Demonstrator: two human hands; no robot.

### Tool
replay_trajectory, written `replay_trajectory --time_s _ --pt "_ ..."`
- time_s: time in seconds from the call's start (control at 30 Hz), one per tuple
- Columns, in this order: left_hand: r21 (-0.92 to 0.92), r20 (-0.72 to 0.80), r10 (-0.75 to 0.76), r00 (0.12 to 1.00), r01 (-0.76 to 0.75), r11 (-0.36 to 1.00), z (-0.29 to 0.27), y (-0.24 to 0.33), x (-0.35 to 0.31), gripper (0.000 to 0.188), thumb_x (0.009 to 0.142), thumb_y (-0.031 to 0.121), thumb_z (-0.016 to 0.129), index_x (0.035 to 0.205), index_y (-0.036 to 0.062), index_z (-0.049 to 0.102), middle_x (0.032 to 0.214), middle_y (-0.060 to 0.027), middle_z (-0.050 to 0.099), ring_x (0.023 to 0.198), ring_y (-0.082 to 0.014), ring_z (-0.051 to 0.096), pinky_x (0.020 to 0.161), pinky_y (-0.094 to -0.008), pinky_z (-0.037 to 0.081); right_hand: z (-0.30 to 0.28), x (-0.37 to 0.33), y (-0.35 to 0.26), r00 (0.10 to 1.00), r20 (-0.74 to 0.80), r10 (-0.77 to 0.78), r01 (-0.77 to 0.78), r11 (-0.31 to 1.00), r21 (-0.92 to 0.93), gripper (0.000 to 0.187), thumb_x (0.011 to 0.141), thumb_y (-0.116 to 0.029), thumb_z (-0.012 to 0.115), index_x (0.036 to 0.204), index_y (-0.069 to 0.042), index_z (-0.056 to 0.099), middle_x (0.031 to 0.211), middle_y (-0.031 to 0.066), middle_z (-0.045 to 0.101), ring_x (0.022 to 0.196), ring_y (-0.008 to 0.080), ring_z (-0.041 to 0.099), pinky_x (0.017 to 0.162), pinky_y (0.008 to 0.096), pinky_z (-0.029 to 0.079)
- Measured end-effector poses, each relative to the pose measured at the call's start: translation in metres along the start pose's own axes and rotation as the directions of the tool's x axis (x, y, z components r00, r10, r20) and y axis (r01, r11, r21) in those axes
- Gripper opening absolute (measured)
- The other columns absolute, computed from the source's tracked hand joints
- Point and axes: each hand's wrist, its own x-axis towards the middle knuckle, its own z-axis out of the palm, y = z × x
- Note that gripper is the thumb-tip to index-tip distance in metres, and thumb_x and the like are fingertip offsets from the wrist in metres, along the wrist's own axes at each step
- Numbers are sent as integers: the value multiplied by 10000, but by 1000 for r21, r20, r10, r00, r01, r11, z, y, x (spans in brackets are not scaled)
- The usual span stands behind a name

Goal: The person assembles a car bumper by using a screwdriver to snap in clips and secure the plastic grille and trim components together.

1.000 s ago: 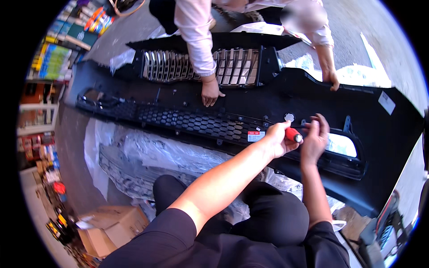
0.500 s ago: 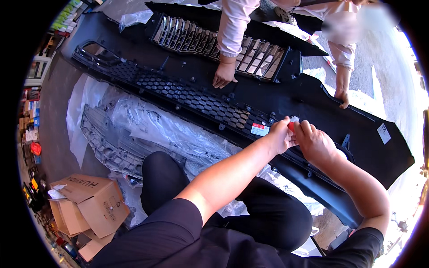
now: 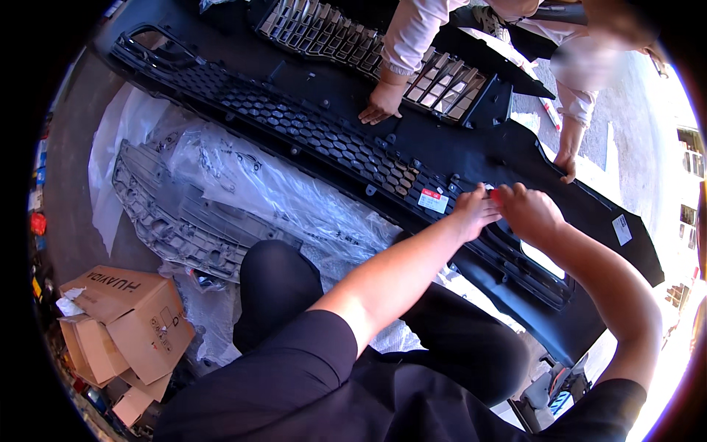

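A large black car bumper [image 3: 471, 158] lies across in front of me, with a dark honeycomb grille [image 3: 324, 140] along its near side. Over its right part my two hands meet. My right hand [image 3: 532, 214] is closed round a small red object [image 3: 496, 196], mostly hidden by the fingers, so its kind does not show. Touching it from the left, my left hand [image 3: 475, 212] has its fingers pressed together; what they hold is hidden. A red and white label [image 3: 433, 200] sits on the bumper just left of my left hand.
Opposite, another person's hand [image 3: 381, 102] lies flat on the bumper and their other hand [image 3: 567, 163] grips its far edge. A chrome-slatted grille [image 3: 331, 37] is beyond. Clear plastic wrap [image 3: 250, 173], a grey ribbed panel [image 3: 169, 210] and cardboard boxes [image 3: 147, 317] lie at left.
My view has shifted a little. Both my hands stay together over the bumper's right part, my right hand now turned flatter and less of the red object showing. The other person's hands stay on the bumper.
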Motion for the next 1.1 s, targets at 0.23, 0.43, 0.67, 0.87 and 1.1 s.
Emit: replay_trajectory --time_s 0.23,0.43,0.67,0.87,1.1 --pt "985 56 673 737 71 -159 -90 47 -6 667 754 239 892 1287 61 532 1284 -200 548 1133 -388 626 969 -453 522 6 26 18 959 -216 185 -103 934 341 400 942 -227 686 1269 -10 607 1018 179 690 944 329 726 741 387 587" --pt "932 154 518 841 50 -358 -91 56 -2 834 737 249 909 1468 169 515 1289 -177 510 1152 -370 619 965 -440 537 15 28 10 1000 -21 -2 2 1000 5 321 964 -300 666 1174 -57 677 948 102 711 895 260 734 738 336 568" --pt "900 91 472 877 131 -416 -86 58 6 816 735 264 909 1460 242 536 1275 -158 518 1133 -352 636 951 -436 545 12 24 -15 922 156 353 -385 809 444 384 990 -305 622 1232 -11 672 1123 147 736 923 237 740 761 328 575" --pt "864 54 451 891 184 -468 -76 57 9 871 754 293 900 1512 258 474 1272 -174 543 1106 -346 663 922 -416 561 43 46 1 988 -55 145 -125 954 272 212 984 -216 574 1041 -46 686 864 113 679 752 141 689 596 270 513" --pt "806 43 332 942 163 -569 -74 67 23 852 769 296 888 1505 188 473 1205 -152 686 1093 -300 698 885 -406 575 36 42 0 947 -314 72 -45 995 92 229 913 -214 670 1043 -27 684 839 104 672 704 227 716 622 385 598"
